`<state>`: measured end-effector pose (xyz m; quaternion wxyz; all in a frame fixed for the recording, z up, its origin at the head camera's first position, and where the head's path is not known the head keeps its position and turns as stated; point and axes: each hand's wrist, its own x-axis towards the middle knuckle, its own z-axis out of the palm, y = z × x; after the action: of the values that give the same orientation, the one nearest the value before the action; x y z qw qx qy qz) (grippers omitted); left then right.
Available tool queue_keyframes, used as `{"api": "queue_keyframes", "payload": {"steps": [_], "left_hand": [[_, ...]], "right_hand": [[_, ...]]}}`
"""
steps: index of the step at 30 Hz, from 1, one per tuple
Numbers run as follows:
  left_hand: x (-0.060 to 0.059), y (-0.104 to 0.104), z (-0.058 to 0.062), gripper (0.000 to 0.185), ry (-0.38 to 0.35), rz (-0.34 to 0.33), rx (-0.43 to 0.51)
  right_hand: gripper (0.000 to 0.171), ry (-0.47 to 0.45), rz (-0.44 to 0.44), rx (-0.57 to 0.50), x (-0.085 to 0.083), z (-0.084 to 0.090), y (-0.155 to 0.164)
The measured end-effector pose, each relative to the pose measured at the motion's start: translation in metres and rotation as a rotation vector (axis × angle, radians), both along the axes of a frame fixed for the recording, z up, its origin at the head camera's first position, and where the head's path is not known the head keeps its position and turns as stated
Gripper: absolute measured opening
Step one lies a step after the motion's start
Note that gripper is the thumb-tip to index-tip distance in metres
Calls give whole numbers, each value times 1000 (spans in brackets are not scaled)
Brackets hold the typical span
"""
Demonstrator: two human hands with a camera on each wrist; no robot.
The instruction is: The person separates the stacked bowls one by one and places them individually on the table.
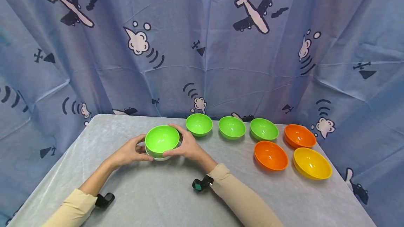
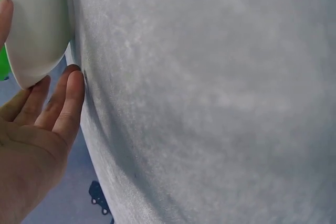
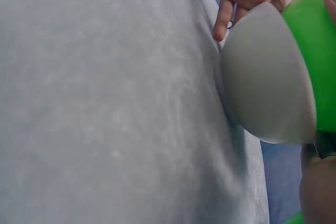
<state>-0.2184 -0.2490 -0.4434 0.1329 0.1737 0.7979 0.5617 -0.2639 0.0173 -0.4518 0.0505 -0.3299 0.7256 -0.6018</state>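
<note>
While the left hand point(image 1: 130, 152) and the right hand point(image 1: 186, 145) grasp the green bowl point(image 1: 162, 138) nested in a white bowl point(image 1: 157, 157) at the table's point(image 1: 157, 199) near left, uneven pressure could tip the pair toward the green bowls point(image 1: 231, 127) at the right.

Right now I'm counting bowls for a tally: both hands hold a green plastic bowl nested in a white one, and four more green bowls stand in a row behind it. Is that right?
Not quite. The head view shows three more green bowls in the row, not four. The rest holds: the left hand and right hand hold the green plastic bowl nested in the white bowl.
</note>
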Motion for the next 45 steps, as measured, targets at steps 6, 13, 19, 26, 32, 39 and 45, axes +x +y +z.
{"api": "queue_keyframes", "payload": {"steps": [6, 13, 19, 26, 32, 39, 45], "left_hand": [[1, 2, -1, 93, 7, -11, -5], [0, 6, -4, 99, 5, -13, 25], [-1, 12, 0, 101, 21, 6, -18], [-1, 14, 1, 104, 28, 19, -25], [-1, 16, -2, 107, 53, 20, -37], [-2, 17, -4, 109, 57, 11, -14], [-1, 17, -3, 107, 56, 22, -29]], "right_hand": [[98, -51, -36, -41, 1, 5, 21], [99, -131, -63, -149, 1, 12, 48], [100, -115, -83, -161, -3, 17, 66], [100, -135, -116, -159, -1, 19, 86], [100, -151, -142, -144, 3, 16, 102], [102, -155, -201, -107, 13, 15, 127], [100, -193, -251, -90, 22, 9, 150]]}}
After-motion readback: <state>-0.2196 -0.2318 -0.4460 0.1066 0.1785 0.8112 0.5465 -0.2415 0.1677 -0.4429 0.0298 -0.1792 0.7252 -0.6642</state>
